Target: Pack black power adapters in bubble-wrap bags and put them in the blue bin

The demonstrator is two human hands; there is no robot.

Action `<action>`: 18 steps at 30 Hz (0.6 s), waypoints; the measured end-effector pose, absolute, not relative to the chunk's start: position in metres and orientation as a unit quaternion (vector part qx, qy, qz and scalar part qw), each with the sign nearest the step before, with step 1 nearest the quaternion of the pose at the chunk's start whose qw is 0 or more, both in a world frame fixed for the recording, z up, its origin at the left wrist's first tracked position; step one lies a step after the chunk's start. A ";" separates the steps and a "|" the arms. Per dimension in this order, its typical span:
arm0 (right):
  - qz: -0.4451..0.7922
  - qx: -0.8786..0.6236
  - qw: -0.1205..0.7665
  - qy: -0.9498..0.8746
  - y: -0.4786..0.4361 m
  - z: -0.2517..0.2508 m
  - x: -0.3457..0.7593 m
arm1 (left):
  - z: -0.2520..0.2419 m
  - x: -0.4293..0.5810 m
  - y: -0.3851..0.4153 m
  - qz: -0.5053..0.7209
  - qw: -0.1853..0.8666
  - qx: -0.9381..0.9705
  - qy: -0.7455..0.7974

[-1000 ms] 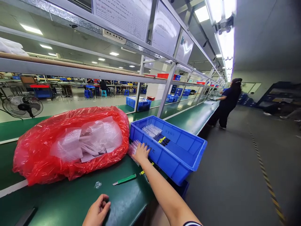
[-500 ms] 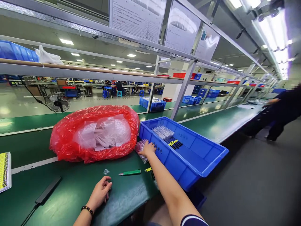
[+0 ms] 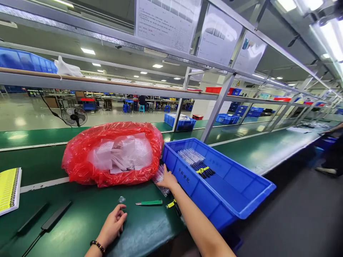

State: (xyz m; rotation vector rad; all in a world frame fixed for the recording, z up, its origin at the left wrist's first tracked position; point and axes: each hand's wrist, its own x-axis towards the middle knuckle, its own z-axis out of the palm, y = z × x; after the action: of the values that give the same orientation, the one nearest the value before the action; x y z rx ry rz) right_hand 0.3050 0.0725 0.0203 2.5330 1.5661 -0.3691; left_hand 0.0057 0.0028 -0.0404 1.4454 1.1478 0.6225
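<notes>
My right hand (image 3: pixel 168 178) touches a bubble-wrapped bundle (image 3: pixel 160 184) between the red plastic bag (image 3: pixel 80 162) and the blue bin (image 3: pixel 214 191); its fingers are partly hidden at the bundle. Over the green bench my left hand (image 3: pixel 114 221) hovers or rests with its fingers loosely curled apart, holding nothing. A green cutter (image 3: pixel 150 202) lies between the hands, and a small clear scrap (image 3: pixel 121 199) is just beyond my left fingertips. Inside the bin are bubble-wrapped pieces (image 3: pixel 190 156) and black pieces with yellow labels (image 3: pixel 205 170). The red bag holds white wrapped items (image 3: pixel 134 151).
Black devices with cables (image 3: pixel 56 216) lie at the left, near a yellow label sheet (image 3: pixel 9 189). A black piece with a yellow label (image 3: pixel 177 207) sits by the bench edge. Metal posts (image 3: pixel 218 105) rise behind the bin. A person stands far right.
The view has turned slightly left, shifting the scene rightward. My right hand stays at the bundle, its fingers slightly lower and more bent. Another black device has come into view at the left.
</notes>
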 end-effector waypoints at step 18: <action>-0.156 0.848 0.029 0.505 0.087 0.013 0.320 | -0.059 0.013 0.006 0.319 0.496 0.551 0.590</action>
State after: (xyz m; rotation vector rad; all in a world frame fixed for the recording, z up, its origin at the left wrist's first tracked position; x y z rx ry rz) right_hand 0.3199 0.0872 0.0134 2.6158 1.5590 -0.4802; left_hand 0.0133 0.0061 -0.0586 1.3347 1.4284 0.7738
